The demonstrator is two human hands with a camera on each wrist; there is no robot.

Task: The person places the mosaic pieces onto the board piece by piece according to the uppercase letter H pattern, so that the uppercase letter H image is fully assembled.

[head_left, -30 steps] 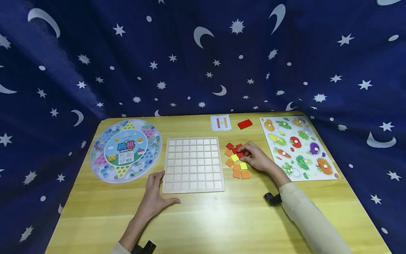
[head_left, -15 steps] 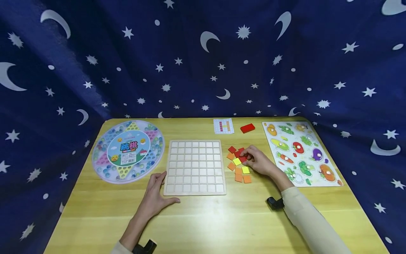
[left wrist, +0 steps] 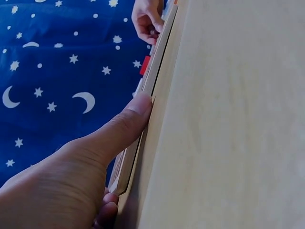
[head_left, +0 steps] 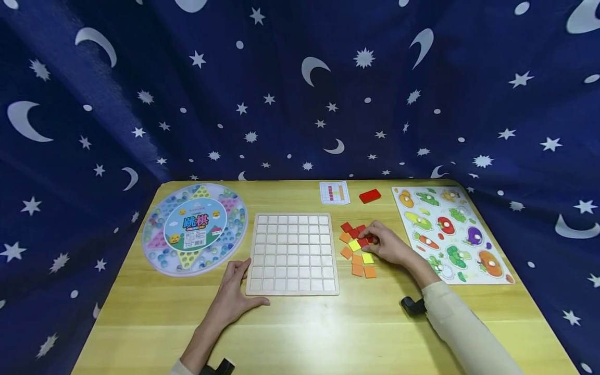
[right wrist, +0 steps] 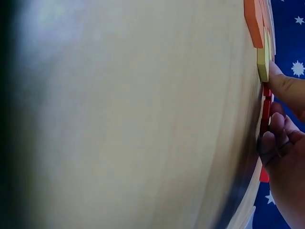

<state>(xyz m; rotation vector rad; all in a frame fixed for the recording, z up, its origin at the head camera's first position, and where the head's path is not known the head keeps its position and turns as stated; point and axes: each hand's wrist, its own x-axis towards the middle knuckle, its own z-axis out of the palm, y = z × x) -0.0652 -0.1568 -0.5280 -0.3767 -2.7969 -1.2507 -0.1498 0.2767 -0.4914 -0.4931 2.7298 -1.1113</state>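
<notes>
The hands are apart on the wooden desk [head_left: 300, 333]; the left hand [head_left: 232, 297] has its thumb and fingers spread wide about the near left corner of a pale wooden square board with a grid of cells [head_left: 295, 255], fingers touching its left side; the right hand [head_left: 388, 247] is bent down with curled fingers over thin square red tiles [head_left: 354, 233], and whether it has hold of one cannot be told. Square yellow tiles [head_left: 353, 245] and square orange tiles [head_left: 357, 271] lie just left of and nearer than its fingertips; beyond it are a red rectangular block [head_left: 370, 196] and a white paper printed with coloured squares [head_left: 335, 193].

The left wrist view adds the board's thickness and the fingertips bent at its corner, its grid nearly lost edge-on; the right wrist view adds the tiles' side edges and the thumb tip close behind a yellow one, contact unclear; the head view hides some red tiles under the right fingers and cuts off the left sleeve [head_left: 180, 369].
</notes>
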